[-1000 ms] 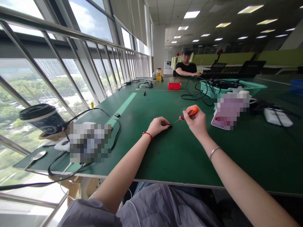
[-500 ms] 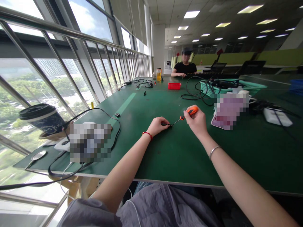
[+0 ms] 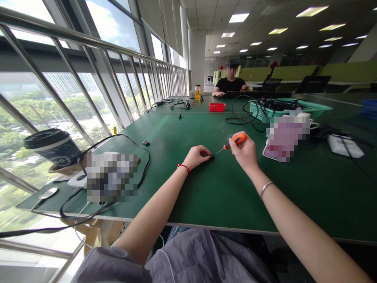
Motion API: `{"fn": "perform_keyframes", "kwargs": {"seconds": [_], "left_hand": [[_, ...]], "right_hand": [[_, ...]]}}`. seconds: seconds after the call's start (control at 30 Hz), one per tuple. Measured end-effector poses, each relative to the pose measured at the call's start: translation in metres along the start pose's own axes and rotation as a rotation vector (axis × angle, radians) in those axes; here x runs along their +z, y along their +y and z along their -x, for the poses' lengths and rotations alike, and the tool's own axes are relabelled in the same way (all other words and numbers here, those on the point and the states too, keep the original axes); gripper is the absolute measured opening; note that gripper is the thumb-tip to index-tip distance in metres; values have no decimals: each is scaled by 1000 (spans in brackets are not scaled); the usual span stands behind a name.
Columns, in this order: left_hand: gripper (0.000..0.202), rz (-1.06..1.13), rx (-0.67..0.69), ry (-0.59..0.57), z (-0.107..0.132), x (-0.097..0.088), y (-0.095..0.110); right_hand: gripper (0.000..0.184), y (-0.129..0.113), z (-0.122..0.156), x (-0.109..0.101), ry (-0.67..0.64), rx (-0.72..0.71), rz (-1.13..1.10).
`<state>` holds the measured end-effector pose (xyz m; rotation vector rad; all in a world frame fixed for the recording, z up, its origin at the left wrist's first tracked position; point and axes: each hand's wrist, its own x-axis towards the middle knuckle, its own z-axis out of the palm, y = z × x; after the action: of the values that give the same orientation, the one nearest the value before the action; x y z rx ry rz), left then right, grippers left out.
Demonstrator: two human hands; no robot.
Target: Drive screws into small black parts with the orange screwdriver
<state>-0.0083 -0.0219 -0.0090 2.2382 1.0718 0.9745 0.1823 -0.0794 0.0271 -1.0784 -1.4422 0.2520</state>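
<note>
My right hand [image 3: 245, 151] is closed round the orange and black handle of a screwdriver [image 3: 239, 138]. Its thin metal shaft slants down to the left, and the tip meets a small black part [image 3: 211, 157] on the green table [image 3: 224, 196]. With fingers pinched, my left hand [image 3: 198, 158] holds that part against the tabletop; most of it is hidden by the fingertips, so its kind is unclear. Farther off to the left lies a small black piece [image 3: 146, 143], and another small black piece [image 3: 180, 116] is beyond it.
A red tray [image 3: 217, 107] and a jar [image 3: 197, 93] stand toward the far end. To the right are a green basket [image 3: 316, 107] with cables and a pink phone-like item [image 3: 282, 137]. A lidded cup [image 3: 53, 147] and cords are left. A person [image 3: 231, 84] sits opposite.
My hands and the screwdriver look nearly unmoved. Across the table, the other person has shifted their hands; one is now raised at the right.
</note>
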Motion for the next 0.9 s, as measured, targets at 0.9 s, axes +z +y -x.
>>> {"fn": "perform_keyframes", "kwargs": {"seconds": [0.9], "left_hand": [[11, -11, 14, -11, 1, 0, 0]], "right_hand": [[23, 0, 0, 0, -8, 8, 12]]}}
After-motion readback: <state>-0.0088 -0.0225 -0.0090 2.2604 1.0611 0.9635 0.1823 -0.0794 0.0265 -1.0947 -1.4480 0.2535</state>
